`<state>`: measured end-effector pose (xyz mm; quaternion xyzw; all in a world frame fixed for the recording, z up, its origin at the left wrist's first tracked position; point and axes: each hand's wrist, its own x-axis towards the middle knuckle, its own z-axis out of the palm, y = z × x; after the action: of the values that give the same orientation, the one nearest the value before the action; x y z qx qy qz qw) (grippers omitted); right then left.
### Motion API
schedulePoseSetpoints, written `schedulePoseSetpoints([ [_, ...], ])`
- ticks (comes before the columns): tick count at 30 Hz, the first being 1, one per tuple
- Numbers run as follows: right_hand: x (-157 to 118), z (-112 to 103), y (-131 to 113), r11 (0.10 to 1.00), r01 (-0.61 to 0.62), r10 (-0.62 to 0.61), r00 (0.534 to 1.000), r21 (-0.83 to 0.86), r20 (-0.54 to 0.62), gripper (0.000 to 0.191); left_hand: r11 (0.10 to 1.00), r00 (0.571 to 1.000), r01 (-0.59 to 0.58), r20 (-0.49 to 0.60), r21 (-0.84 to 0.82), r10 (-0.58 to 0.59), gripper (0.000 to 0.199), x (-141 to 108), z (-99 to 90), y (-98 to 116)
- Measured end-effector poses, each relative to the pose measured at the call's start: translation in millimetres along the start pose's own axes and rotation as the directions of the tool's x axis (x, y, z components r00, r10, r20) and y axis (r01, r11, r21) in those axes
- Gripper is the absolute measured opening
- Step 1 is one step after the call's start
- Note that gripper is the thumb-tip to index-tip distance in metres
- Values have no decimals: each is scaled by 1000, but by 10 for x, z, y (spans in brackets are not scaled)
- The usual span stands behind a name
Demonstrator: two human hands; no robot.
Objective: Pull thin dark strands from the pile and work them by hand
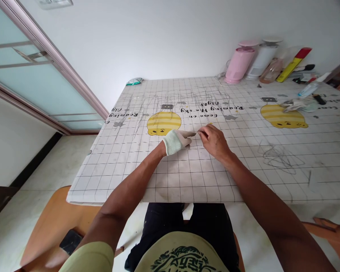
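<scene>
- Dark strands (283, 158) tangle toward the table's (113, 185) front edge.
- Gloved left hand (179, 141): can't tell its grip.
- Bare right hand (214, 142): fingertips pinched; anything held is too small to see.

small item (197, 132) — pinched, too fine to make out | over white gridded tablecloth (124, 160)

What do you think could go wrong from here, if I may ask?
The loose tangle of strands could knot up or snag the right arm. The right hand, ungloved unlike the left hand, might get scratched. The black object on the chair might be bumped by the left arm.
</scene>
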<state>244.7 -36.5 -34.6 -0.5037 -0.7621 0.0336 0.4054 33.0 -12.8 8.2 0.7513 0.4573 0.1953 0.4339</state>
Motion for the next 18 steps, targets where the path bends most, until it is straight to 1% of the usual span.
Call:
schedulePoseSetpoints([
  [2,19,-42,14,1000,-15,15,999,15,-40,15,1000,1000,-3,1,14,3,49,-4,-38,39],
  [3,27,-68,21,1000,-24,25,998,20,-66,14,1000,1000,0,-1,-5,0,49,-8,-63,53],
  [5,37,-121,34,999,-46,48,991,23,-122,12,992,1000,-8,-31,-125,4,50,-12,-113,49],
  [8,44,-177,50,997,-79,81,978,22,-194,12,931,991,-68,-130,-358,22,53,4,-160,-39],
  [10,48,-192,57,996,-90,92,969,21,-229,12,899,984,-92,-177,-428,16,54,28,-162,-108],
  [13,57,-198,57,995,-95,98,962,24,-255,10,890,984,-66,-179,-451,-18,50,53,-137,-139],
  [18,56,-216,31,996,-85,88,967,23,-240,10,897,986,-47,-166,-440,-29,46,26,-134,-20],
])
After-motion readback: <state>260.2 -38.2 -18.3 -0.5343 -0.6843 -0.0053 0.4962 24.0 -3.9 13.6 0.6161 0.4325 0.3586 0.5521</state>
